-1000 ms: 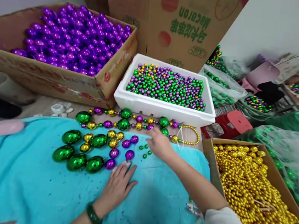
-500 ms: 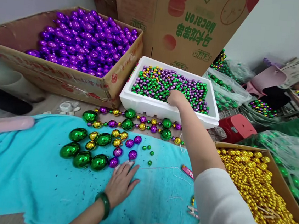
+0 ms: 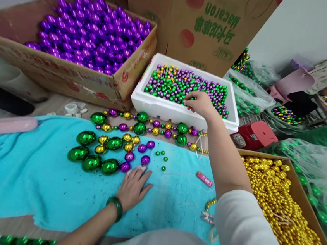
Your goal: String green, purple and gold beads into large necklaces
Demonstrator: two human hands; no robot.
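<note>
My left hand lies flat and open on the turquoise towel, fingertips beside loose purple beads. Large green oval beads and gold beads are laid out just left of it. A few small green beads sit to the right. My right hand reaches into the white foam box of small green, purple and gold beads, its fingers curled into a pinch among them. A strung strand of mixed beads lies along the towel's far edge.
A cardboard box of purple beads stands at back left. A box of gold bead strands sits at right. A pink lighter lies on the towel. A tall printed carton rises behind; bags of beads crowd the right.
My right hand left the towel, moved up into the white foam box and now pinches among the small beads. My left hand stayed flat on the towel.
</note>
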